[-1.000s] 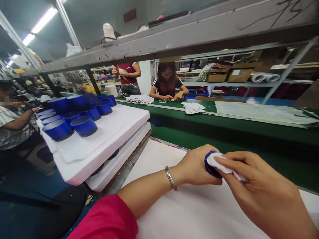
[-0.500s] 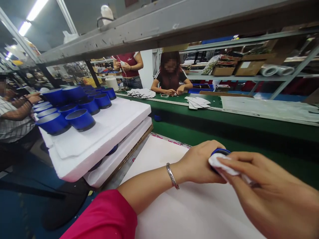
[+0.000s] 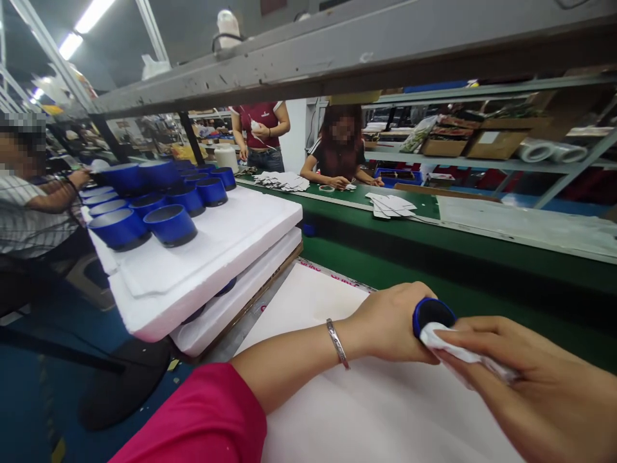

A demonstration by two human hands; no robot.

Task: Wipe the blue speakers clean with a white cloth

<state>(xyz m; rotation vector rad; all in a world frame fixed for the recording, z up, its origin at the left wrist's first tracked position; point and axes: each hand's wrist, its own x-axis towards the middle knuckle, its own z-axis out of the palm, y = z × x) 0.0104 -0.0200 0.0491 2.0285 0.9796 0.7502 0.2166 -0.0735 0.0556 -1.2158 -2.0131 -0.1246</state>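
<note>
Nearest, a pink sleeve (image 3: 207, 411) covers part of the left forearm, with a silver bracelet (image 3: 337, 344) at the wrist. The right hand (image 3: 535, 376) pinches a folded white cloth (image 3: 457, 350) between its fingers and presses it to the near rim of a blue cup (image 3: 436, 314). The left hand (image 3: 395, 321) grasps that cup, its fingers curled around the far side and mostly hidden; the cup is tilted, its dark round face showing, above the right part of a white sheet (image 3: 376, 411). To the left of the sheet, two foam boards (image 3: 226, 247) are stacked, the upper one carrying a cluster of blue cups (image 3: 171, 225) with dark bases. A person in a striped top (image 3: 29, 222) is beyond them at the far left. Past the sheet runs a long green table (image 3: 347, 254), bearing loose white cards (image 3: 391, 206) and a clear plastic sheet (image 3: 525, 218). Behind it, one person in a dark top (image 3: 340, 157) leans over the table and another in a red top (image 3: 260, 122) stands; farther right, a shelf holds cardboard boxes (image 3: 496, 143).
</note>
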